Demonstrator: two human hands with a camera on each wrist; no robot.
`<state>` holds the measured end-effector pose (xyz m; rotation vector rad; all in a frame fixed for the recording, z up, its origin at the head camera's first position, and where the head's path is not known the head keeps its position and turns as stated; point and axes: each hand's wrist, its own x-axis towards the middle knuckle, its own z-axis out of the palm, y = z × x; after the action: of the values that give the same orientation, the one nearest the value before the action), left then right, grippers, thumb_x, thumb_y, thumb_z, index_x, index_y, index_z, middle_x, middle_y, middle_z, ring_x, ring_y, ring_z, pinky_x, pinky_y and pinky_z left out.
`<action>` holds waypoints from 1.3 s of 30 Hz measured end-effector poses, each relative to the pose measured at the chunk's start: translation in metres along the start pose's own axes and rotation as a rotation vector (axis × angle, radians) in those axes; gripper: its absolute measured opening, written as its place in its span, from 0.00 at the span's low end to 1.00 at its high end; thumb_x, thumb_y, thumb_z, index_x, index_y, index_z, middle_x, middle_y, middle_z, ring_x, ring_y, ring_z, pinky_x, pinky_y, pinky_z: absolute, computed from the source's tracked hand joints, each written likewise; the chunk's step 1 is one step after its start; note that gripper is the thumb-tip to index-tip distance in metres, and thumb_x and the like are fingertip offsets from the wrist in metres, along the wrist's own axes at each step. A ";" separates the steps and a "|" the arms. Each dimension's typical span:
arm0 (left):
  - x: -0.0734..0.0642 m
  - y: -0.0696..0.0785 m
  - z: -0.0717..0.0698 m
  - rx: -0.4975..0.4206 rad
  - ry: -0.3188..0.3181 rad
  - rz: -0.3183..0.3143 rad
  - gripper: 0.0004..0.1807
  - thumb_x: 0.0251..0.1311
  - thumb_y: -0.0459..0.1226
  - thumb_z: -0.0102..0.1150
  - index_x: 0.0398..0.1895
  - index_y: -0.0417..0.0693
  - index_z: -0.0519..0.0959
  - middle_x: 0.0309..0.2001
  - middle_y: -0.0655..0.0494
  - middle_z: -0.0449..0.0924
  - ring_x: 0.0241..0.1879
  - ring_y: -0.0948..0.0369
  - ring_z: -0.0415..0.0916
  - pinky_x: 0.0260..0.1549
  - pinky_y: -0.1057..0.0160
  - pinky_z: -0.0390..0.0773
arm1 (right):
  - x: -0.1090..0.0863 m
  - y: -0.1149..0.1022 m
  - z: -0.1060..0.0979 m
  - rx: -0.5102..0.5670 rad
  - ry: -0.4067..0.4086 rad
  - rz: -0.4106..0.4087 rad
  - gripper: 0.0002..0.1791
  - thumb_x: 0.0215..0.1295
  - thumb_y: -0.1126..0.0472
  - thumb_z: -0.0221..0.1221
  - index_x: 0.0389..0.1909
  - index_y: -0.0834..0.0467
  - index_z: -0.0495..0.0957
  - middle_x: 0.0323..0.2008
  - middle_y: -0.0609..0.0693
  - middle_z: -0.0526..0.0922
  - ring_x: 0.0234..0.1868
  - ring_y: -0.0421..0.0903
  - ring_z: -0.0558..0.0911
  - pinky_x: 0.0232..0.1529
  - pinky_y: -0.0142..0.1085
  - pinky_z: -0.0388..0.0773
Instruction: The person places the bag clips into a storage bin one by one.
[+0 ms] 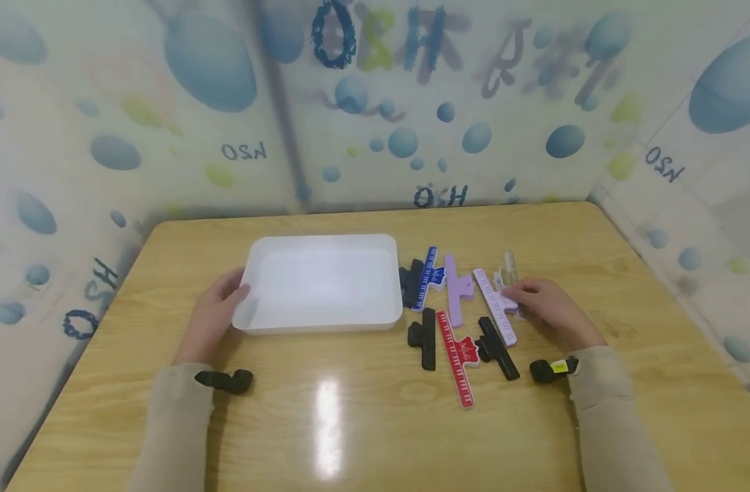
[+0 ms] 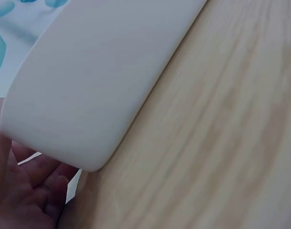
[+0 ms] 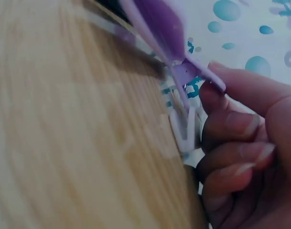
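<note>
- While the left hand grips the left end of the white tray, its thumb at the rim, the right hand pinches a key-patterned purple clip between thumb and forefinger, well right of the tray.
- Just beside the tray's right edge lie a black clip and a blue clip; a plain purple clip sits farther right.
- Nearer the person than the tray, to its right, lies a red clip between two more black clips.
- Farthest right of the tray, a clear clip shows near the right hand.
</note>
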<state>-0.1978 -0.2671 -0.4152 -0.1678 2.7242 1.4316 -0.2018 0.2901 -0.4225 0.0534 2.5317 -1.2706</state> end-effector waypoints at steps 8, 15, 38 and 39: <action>-0.006 0.000 -0.004 -0.028 0.028 -0.049 0.36 0.57 0.61 0.42 0.65 0.55 0.59 0.62 0.48 0.61 0.58 0.48 0.59 0.54 0.46 0.59 | -0.004 0.001 -0.006 0.183 -0.023 0.039 0.24 0.54 0.40 0.56 0.32 0.59 0.73 0.18 0.42 0.65 0.20 0.39 0.64 0.18 0.33 0.63; 0.000 0.000 -0.011 -0.010 0.011 -0.027 0.35 0.56 0.61 0.45 0.65 0.57 0.60 0.62 0.47 0.62 0.63 0.50 0.52 0.59 0.46 0.52 | -0.007 -0.002 -0.002 0.243 0.013 0.012 0.24 0.56 0.41 0.55 0.33 0.60 0.73 0.14 0.41 0.64 0.17 0.38 0.64 0.16 0.34 0.62; -0.011 -0.005 -0.009 -0.089 0.030 -0.106 0.37 0.52 0.63 0.46 0.61 0.55 0.66 0.61 0.52 0.64 0.59 0.54 0.59 0.56 0.50 0.58 | -0.001 -0.082 0.026 0.326 0.078 -0.139 0.28 0.56 0.39 0.52 0.35 0.63 0.70 0.23 0.49 0.71 0.24 0.43 0.70 0.24 0.34 0.71; -0.011 -0.005 -0.009 -0.094 0.031 -0.111 0.36 0.52 0.64 0.46 0.61 0.55 0.66 0.61 0.53 0.64 0.57 0.55 0.60 0.54 0.52 0.60 | 0.000 -0.088 0.029 0.344 0.079 -0.153 0.28 0.57 0.39 0.52 0.35 0.63 0.70 0.23 0.49 0.71 0.23 0.43 0.70 0.24 0.33 0.70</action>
<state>-0.1858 -0.2765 -0.4129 -0.3428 2.6267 1.5388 -0.2096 0.2139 -0.3705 -0.0160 2.3899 -1.7859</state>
